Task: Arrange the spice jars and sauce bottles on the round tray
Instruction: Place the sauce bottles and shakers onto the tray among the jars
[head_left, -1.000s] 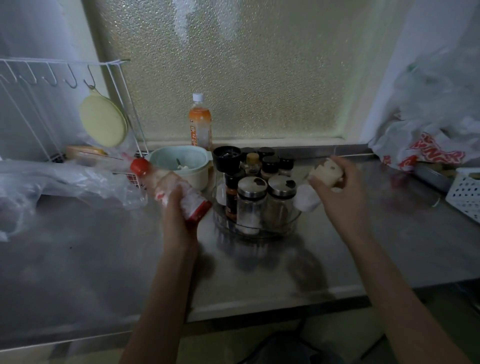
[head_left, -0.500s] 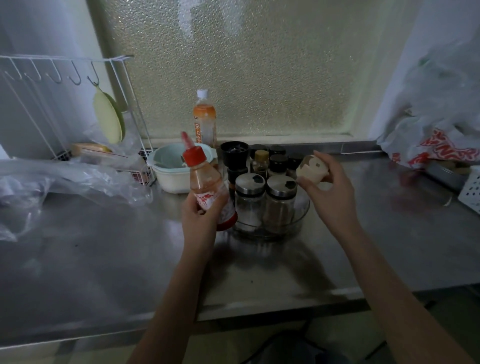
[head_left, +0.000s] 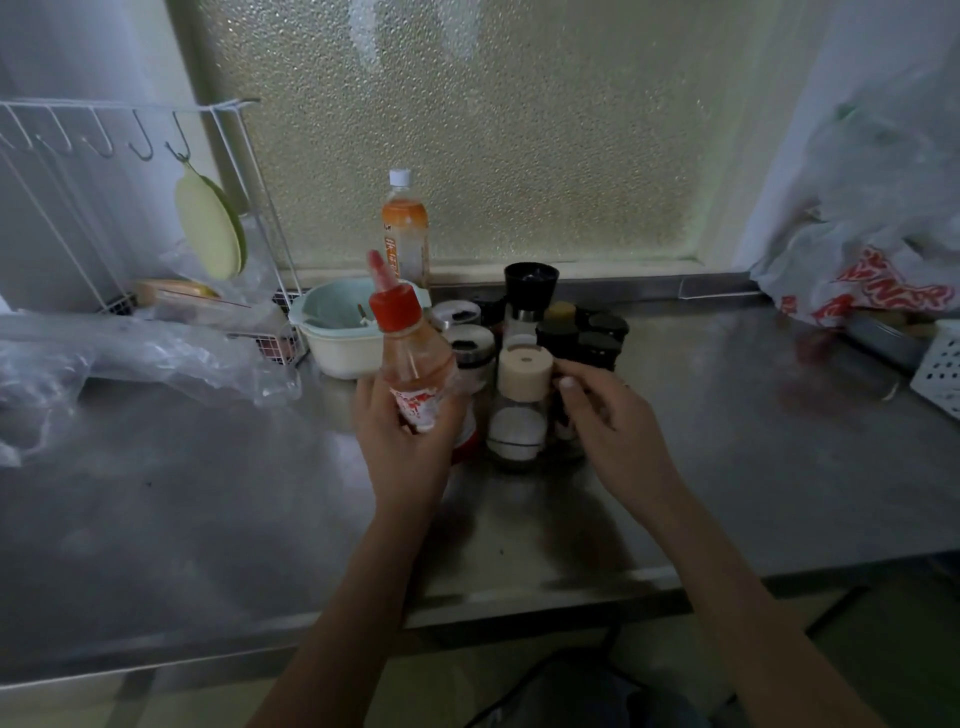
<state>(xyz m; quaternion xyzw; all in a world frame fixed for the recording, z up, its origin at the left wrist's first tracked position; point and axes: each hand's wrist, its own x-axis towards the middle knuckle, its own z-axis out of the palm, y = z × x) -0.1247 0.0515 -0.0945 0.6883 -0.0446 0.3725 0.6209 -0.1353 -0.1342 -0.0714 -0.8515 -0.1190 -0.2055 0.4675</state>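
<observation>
On the steel worktop (head_left: 727, 441), the round tray (head_left: 566, 457) is already crowded with spice jars. My right hand (head_left: 613, 431) is grasping the cream-capped jar (head_left: 522, 400) at the tray's front; my left hand (head_left: 405, 441) is gripping the red-capped sauce bottle (head_left: 415, 364), held above the worktop, not yet placed.

The counter (head_left: 208, 519) lies bare in front of the tray (head_left: 524, 462) and to its right. Behind and left, a bowl (head_left: 337, 338), plastic wrap (head_left: 130, 358) and wire rack (head_left: 62, 208) crowd the way; jars (head_left: 582, 332) pack the tray.
</observation>
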